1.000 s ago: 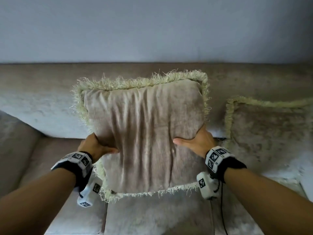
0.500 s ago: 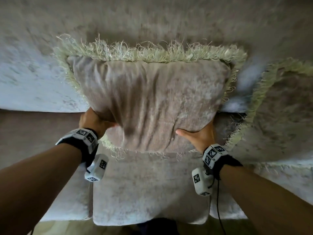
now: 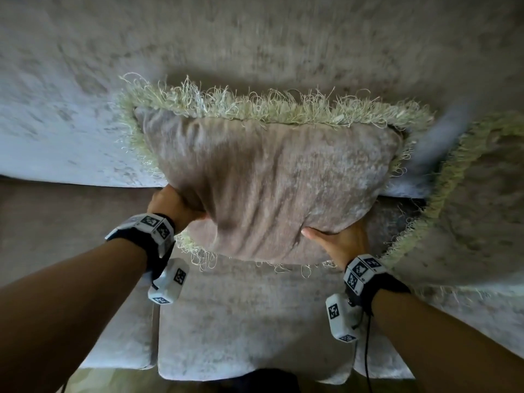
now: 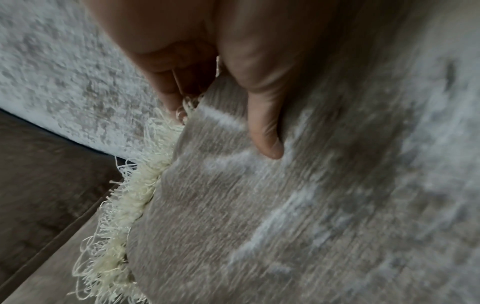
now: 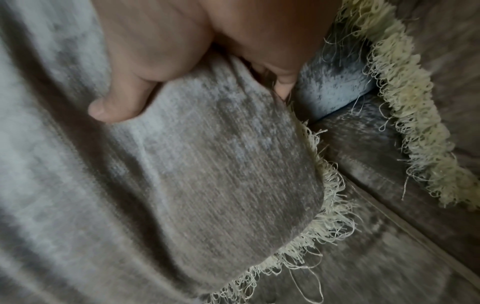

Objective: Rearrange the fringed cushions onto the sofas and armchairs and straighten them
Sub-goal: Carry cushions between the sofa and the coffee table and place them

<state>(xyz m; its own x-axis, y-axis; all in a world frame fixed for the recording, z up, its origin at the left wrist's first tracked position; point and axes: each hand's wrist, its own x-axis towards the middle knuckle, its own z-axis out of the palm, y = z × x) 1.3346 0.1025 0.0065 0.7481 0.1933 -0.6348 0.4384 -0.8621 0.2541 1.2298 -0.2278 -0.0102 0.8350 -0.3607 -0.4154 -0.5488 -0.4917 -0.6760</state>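
A taupe velvet cushion (image 3: 269, 177) with a pale green fringe leans against the sofa backrest (image 3: 255, 46), its lower edge near the seat. My left hand (image 3: 173, 207) grips its lower left side, thumb on the front and fingers behind (image 4: 259, 115). On the lower right side my right hand (image 3: 337, 239) holds it the same way, thumb pressed into the front fabric (image 5: 116, 107). A second fringed cushion (image 3: 482, 199) leans against the backrest just to the right, its fringe (image 5: 405, 98) close to my right hand.
The sofa seat cushions (image 3: 249, 321) lie below the held cushion, with a seam between seats at the left (image 3: 154, 330). The seat's front edge and a strip of floor (image 3: 113, 381) show at the bottom. A black cable (image 3: 367, 364) hangs from my right wrist.
The cushion has gone down and back from mid-air onto the backrest, both hands still holding it. My view has tilted downward, so the wall is out of sight.
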